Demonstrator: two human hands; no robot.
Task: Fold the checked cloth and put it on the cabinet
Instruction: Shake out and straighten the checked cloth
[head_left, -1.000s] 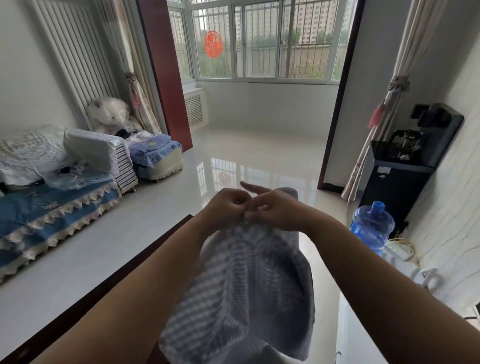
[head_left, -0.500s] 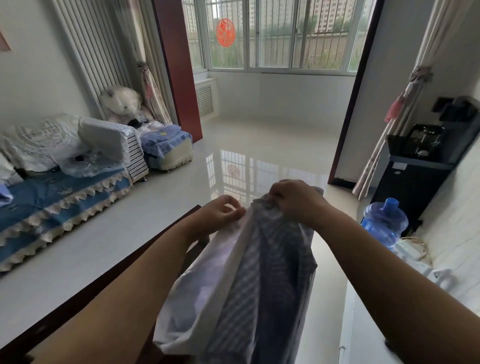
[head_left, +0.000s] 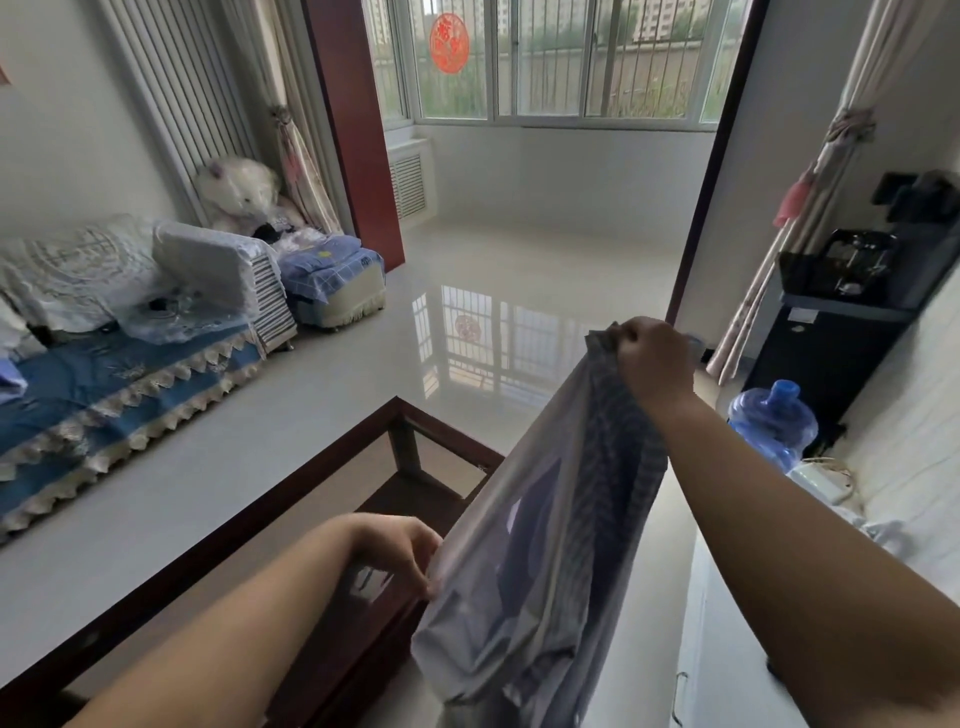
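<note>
grey-blue checked cloth hangs in the air between our hands, bunched lengthwise, not folded flat yet. pale plain side faces left, checks to the right.

right hand is up high, fingers curled tight round the top end of the cloth. left hand is low, fingers pinching the pale side edge about halfway down. bottom of the cloth sags in a loose wad below the left hand.

risks from here, as we judge it:
- layers are twisted together, so pulling the hands apart may spread the wrong edges and give a crooked fold.
- left pinch looks thin, on one layer only. if it slips, the cloth hangs from the right hand alone and we have to find the edge again.
- loose bottom end hangs close to the dark wooden worktop frame and could drag or catch on its corner.

cabinet: we can't say for sure which piece it is. white surface at lower right, under the right forearm, is the likely one.

around us: glossy floor, sofa with blue cover on the left, plush bear in the corner, window with a red paper cutout. on the right a black water dispenser and a blue water jug on the floor, near the right arm but apart from it. worktop sits just beside the left hand and limits how far down we can swing the cloth.
</note>
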